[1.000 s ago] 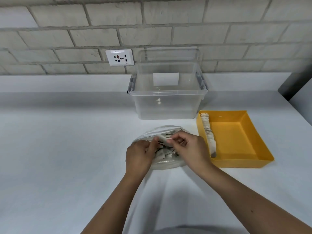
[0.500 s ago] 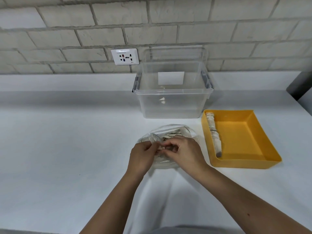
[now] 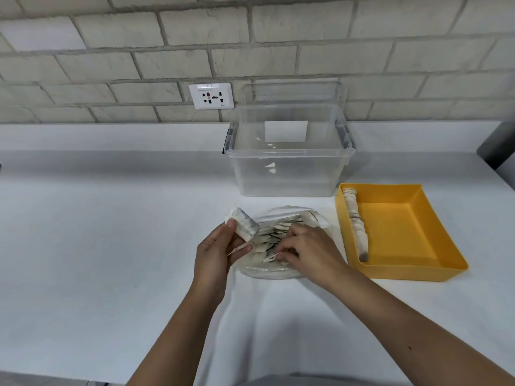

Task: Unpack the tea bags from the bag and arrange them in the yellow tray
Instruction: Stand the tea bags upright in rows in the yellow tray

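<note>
A clear tub (image 3: 289, 174) stands on the white bench (image 3: 97, 246) before me. A socket (image 3: 211, 96) sits on the brick wall (image 3: 278, 37).

We seem to be at a plain indoor work counter. A white countertop (image 3: 97, 246) runs back to a pale painted brick wall (image 3: 250, 37) that carries a labelled multi-standard wall socket (image 3: 211, 96) at eleven o'clock. A clear plastic storage box (image 3: 289, 174) stands at twelve o'clock and a yellow tray (image 3: 404, 271) at three o'clock. We cannot tell whether this is a home or a workplace.
</note>
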`<state>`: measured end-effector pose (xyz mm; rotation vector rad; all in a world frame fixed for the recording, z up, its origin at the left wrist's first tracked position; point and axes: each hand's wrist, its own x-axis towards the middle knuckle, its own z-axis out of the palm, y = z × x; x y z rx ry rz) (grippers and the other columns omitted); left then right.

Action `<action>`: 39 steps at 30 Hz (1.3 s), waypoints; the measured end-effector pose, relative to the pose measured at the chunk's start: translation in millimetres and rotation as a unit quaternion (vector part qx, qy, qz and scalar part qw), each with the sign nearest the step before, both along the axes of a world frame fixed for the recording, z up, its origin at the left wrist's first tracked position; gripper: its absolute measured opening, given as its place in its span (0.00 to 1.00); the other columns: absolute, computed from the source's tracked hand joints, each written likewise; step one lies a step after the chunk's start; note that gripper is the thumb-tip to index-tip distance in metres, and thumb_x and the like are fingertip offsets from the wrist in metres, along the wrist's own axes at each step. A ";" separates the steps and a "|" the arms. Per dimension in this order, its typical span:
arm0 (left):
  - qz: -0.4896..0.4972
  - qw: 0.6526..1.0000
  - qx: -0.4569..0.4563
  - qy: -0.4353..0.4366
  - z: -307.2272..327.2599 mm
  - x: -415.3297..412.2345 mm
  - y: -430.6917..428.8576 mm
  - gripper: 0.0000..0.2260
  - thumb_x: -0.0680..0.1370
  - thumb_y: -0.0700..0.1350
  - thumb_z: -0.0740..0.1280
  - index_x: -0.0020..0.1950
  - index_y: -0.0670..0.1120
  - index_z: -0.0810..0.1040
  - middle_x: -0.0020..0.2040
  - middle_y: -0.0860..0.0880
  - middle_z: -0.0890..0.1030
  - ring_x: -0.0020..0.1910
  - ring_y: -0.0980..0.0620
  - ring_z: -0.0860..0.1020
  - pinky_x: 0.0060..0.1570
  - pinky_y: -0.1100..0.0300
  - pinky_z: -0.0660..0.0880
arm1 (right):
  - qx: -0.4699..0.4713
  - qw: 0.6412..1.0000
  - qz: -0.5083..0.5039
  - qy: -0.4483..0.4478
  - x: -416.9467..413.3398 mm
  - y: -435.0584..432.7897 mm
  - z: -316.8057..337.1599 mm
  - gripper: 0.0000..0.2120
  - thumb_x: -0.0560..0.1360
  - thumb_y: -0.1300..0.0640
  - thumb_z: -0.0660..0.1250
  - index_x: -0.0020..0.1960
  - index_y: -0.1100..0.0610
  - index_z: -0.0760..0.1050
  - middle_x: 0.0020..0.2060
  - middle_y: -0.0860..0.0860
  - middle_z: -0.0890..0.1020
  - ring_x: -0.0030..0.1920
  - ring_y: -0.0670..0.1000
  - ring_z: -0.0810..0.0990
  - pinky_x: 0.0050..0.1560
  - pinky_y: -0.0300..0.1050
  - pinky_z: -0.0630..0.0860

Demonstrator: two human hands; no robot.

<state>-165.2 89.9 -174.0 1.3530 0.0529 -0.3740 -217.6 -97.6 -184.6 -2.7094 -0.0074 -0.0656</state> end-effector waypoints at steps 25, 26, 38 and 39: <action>-0.035 0.993 0.074 -0.087 9.2 -14.0 -26.0 0.08 0.79 0.48 0.69 0.47 0.48 0.87 0.45 0.38 0.85 0.42 0.45 0.82 0.57 0.43 0.79 | 0.512 0.836 -0.179 0.083 -4.8 -0.5 25.5 0.08 0.73 0.56 0.73 0.47 0.61 0.79 0.36 0.53 0.80 0.29 0.46 0.72 0.34 0.38 0.73; -0.024 0.992 0.071 -0.099 11.2 -11.7 -23.4 0.07 0.79 0.48 0.70 0.49 0.48 0.87 0.45 0.42 0.86 0.44 0.46 0.83 0.55 0.46 0.80 | 0.464 0.863 -0.193 0.057 -4.8 -6.8 23.5 0.08 0.73 0.55 0.73 0.47 0.58 0.80 0.35 0.51 0.80 0.29 0.46 0.73 0.35 0.40 0.72; -0.020 0.957 0.235 -0.167 2.7 10.5 -7.6 0.11 0.78 0.54 0.69 0.42 0.50 0.84 0.32 0.46 0.81 0.33 0.55 0.76 0.39 0.61 0.74 | -0.050 0.991 -0.120 -0.035 12.4 -27.9 12.8 0.12 0.75 0.47 0.67 0.57 0.46 0.78 0.51 0.44 0.74 0.49 0.49 0.79 0.39 0.43 0.74; -0.019 0.958 0.238 -0.157 0.2 10.7 -7.4 0.14 0.78 0.55 0.69 0.40 0.46 0.83 0.31 0.42 0.78 0.33 0.52 0.75 0.40 0.57 0.76 | -0.066 0.991 -0.118 -0.021 13.7 -30.1 13.1 0.13 0.75 0.46 0.67 0.59 0.46 0.77 0.52 0.45 0.73 0.49 0.50 0.79 0.39 0.43 0.74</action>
